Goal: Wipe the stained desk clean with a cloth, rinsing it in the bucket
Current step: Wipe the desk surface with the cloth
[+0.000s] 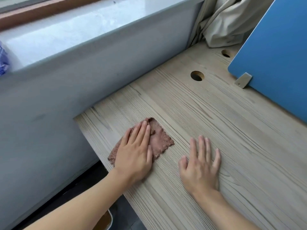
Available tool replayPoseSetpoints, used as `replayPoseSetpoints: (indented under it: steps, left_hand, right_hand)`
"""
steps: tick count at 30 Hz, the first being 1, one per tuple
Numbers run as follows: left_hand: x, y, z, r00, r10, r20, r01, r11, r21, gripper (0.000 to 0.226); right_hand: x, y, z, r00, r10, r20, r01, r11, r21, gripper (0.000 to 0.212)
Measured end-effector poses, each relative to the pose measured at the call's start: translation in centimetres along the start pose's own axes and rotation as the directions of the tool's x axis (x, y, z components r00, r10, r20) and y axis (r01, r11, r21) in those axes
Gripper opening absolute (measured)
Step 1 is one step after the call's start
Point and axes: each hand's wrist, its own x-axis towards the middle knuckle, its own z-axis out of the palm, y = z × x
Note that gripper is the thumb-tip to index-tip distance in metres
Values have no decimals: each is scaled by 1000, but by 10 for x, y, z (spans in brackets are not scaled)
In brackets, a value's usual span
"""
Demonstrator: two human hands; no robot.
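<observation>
A brownish-pink cloth lies flat on the light wood-grain desk, near its left corner. My left hand presses flat on the cloth with straight fingers and covers its middle. My right hand rests palm down on the bare desk, a hand's width to the right of the cloth, fingers spread. Below the desk's left edge, the white rim of a bucket shows beside my left forearm, which hides most of it.
A blue partition panel stands on the desk's right side, held by a metal bracket. Two round cable holes sit near the back. A beige curtain bunches in the far corner. A grey wall and windowsill border the desk's left.
</observation>
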Motion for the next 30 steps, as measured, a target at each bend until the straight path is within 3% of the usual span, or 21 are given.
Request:
replayPoseSetpoints:
  steps: [5,10,16,19,22,27,30]
  left_hand:
    - [1,0,-1,992,115,41,-114,993,-37,64]
    - [42,5,-5,1000,-25,10,25,999,-26,65]
    - [16,19,-2,991,118,66,-116,993,-29,64]
    - [48,17,-7,997,77,29,-77,997,-25,66]
    - [67,25,-8,1000,-6,16,6,999,-31,67]
    - [45,25,-5,983,165,81,-162,986,-42,66]
    - [82,21,-9,978,197,64,-194,980,-41,68]
  right_hand:
    - [1,-1,-3,1000,-1,1,1,1000,-11,71]
    - [1,-2,-4,1000,-3,-13,3,1000,10,71]
    - [4,1,-10,999,-11,-32,13,997,78,67]
    - [34,10,-15,996,41,-76,-29,989,144,50]
    - [63,21,-10,991,117,-63,-109,986,124,61]
    - [67,21,-1,992,124,-20,-123,991,52,66]
    - [68,20,-2,993,119,-5,-119,992,40,67]
